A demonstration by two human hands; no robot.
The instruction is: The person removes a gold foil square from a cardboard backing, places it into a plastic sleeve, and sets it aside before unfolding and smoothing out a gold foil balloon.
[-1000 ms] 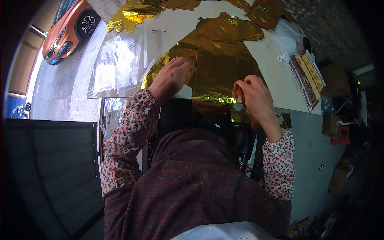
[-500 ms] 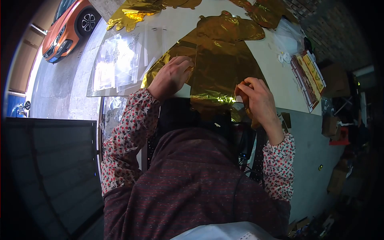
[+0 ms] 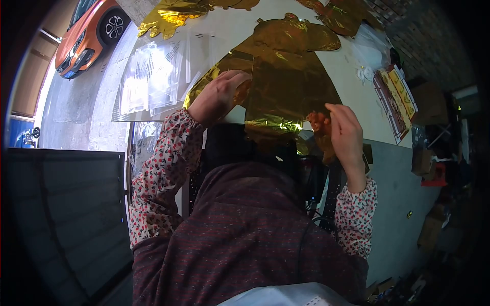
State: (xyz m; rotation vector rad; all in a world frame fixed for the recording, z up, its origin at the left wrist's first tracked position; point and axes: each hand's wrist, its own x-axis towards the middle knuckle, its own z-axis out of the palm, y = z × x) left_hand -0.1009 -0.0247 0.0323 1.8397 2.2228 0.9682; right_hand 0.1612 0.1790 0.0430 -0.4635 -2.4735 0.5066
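A large gold foil sheet (image 3: 286, 76) lies over the table's front edge, its lower end hanging toward my lap. On its left side my left hand (image 3: 217, 99) rests with fingers bent together at the foil; what they pinch, if anything, is too small to tell. At the right, my right hand (image 3: 347, 127) is raised beside a crumpled part of the foil (image 3: 321, 130), with its fingers apart from the thumb and no foil visibly gripped.
Clear plastic bags (image 3: 153, 76) lie on the table's left. More gold foil pieces (image 3: 173, 18) are at the back. On the right are a transparent bag (image 3: 370, 48) and a patterned packet (image 3: 395, 102). An orange car (image 3: 89, 38) stands beyond.
My right hand has moved a little to the right, and its fingers have opened off the crumpled foil. My left hand has barely moved.
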